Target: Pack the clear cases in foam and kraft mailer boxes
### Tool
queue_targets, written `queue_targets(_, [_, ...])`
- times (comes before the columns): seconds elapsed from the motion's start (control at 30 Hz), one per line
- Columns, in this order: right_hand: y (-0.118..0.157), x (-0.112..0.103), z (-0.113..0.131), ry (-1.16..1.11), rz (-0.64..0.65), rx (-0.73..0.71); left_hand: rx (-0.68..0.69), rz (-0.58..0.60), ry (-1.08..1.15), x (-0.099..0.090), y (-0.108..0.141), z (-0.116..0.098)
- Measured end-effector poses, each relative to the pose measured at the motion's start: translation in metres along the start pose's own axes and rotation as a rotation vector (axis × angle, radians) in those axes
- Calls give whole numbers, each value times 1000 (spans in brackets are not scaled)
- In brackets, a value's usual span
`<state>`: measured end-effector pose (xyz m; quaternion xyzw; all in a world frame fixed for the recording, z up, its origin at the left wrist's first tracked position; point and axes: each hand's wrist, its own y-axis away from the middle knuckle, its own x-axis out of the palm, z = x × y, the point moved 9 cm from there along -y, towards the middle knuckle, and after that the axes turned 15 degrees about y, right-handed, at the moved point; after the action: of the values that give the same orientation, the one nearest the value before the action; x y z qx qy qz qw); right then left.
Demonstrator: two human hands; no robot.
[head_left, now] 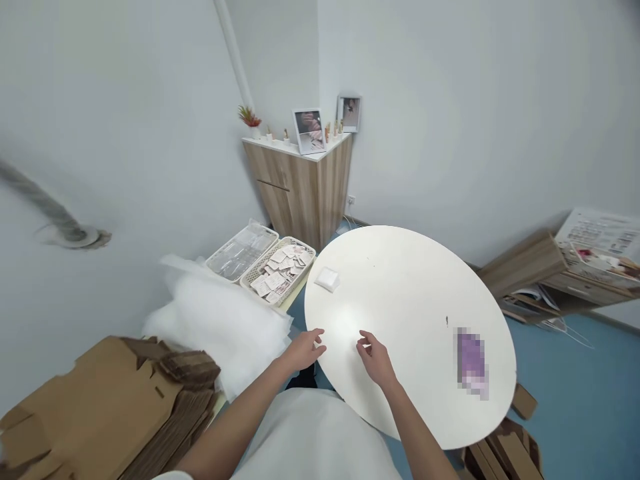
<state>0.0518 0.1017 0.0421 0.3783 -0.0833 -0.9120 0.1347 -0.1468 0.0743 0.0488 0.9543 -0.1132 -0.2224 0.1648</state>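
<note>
White tabletop gleams, left hand and right hand empty, fingers loosely parted, and one careless forward sweep could knock the packet off.

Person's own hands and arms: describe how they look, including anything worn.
The slender, five-fingered left hand and right hand wear no visible gloves, rings or watches. The left forearm and right forearm are uncovered, without visible markings. A white cloth edge, perhaps a sleeve, shows by the left arm.
</note>
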Motion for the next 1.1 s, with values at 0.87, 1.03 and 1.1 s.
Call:
queue_targets(0.87, [56, 228, 242, 358, 491, -871, -329, -845, -212, -147, 268, 111])
queue_targets(1.03, [100, 287, 317, 634, 364, -1124, -514, -911, -317, -179, 336, 171])
queue_targets(1.1, [107, 306, 333, 758, 302, -1140, -556, -914, -299, -184, 355, 192])
